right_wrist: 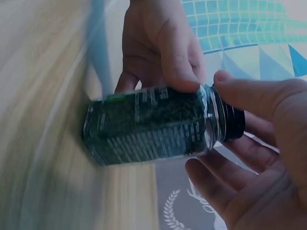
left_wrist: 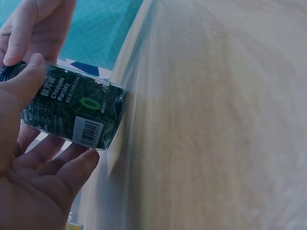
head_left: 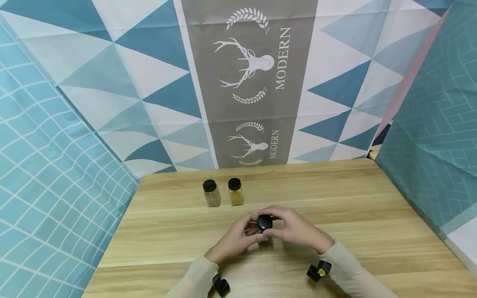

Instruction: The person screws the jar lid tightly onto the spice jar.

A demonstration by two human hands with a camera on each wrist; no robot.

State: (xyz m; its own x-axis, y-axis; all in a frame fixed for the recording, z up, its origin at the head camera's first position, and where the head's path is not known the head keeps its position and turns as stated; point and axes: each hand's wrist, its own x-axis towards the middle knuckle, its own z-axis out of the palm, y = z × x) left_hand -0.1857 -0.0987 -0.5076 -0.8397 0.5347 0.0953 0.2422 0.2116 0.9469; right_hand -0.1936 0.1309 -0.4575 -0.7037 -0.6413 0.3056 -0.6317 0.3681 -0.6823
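A clear glass jar of chopped parsley (left_wrist: pixel 76 108) with a black lid (head_left: pixel 264 222) stands on the table between both hands. My left hand (head_left: pixel 235 240) grips the jar's body from the left, thumb on one face and fingers round the other side. From the right, my right hand (head_left: pixel 298 227) holds the top, its thumb and fingers about the lid and neck. In the right wrist view the dark green flakes (right_wrist: pixel 168 115) show through the glass, and the lid sits at the neck. Whether the lid is loose I cannot tell.
Farther back on the table (head_left: pixel 167 231) stand two more black-lidded jars, one with brownish contents (head_left: pixel 213 198) and one with yellow contents (head_left: pixel 236 196). Patterned cloth (head_left: pixel 160 82) hangs behind the table, with teal cloths along both sides.
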